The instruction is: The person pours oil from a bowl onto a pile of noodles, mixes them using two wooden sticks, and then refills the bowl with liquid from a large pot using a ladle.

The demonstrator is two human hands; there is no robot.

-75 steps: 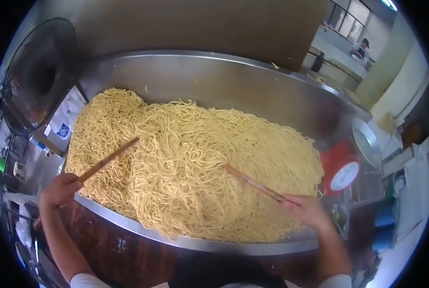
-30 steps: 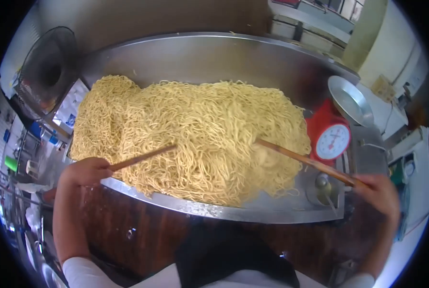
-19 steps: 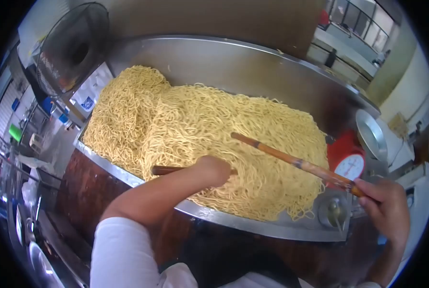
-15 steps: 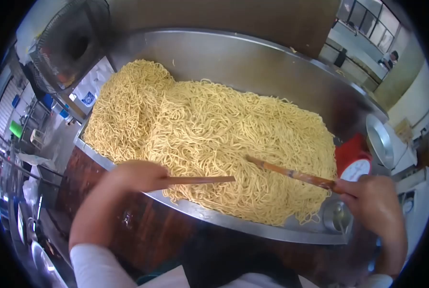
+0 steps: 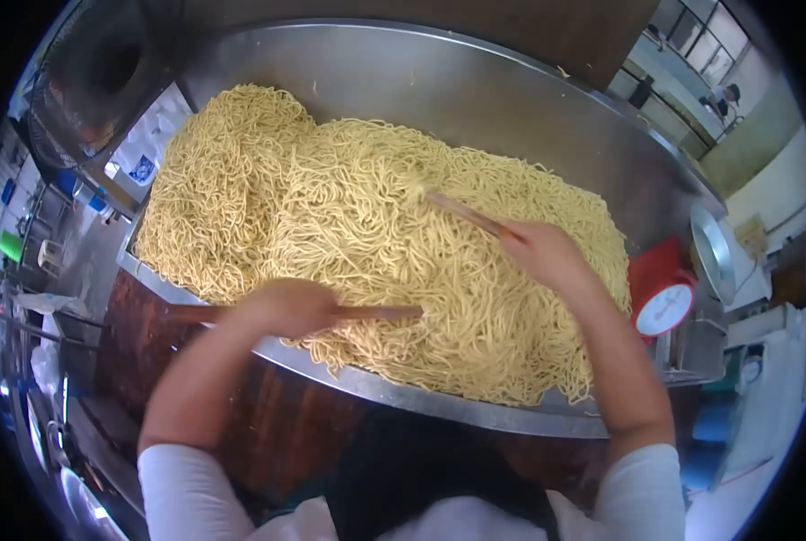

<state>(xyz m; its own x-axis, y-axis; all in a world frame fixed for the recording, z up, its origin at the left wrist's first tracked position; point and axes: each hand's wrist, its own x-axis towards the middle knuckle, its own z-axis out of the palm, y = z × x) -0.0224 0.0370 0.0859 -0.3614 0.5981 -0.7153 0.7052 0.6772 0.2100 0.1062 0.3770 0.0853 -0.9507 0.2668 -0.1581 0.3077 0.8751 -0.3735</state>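
Observation:
A big heap of yellow noodles (image 5: 394, 243) fills much of a shallow metal tray (image 5: 367, 386). My left hand (image 5: 290, 307) is closed around a wooden stick (image 5: 380, 312) over the front edge of the noodles. One end of that stick rests on or in the noodles; the other sticks out to the left past my wrist. My right hand (image 5: 547, 254) grips a second wooden stick (image 5: 466, 215) above the heap's middle. Its tip touches the noodles, which look blurred there. A taller, darker mound of noodles (image 5: 222, 194) lies at the tray's left end.
A red scale (image 5: 660, 284) with a white dial and a metal pan (image 5: 711, 248) stand right of the tray. A large fan (image 5: 87, 90) is at the upper left. The tray's high metal back wall (image 5: 475, 95) rises behind the noodles. Another person (image 5: 720, 97) is far off at upper right.
My right hand has moved left and inward over the heap with its stick. My left hand has shifted slightly right and up. The view has tilted a little.

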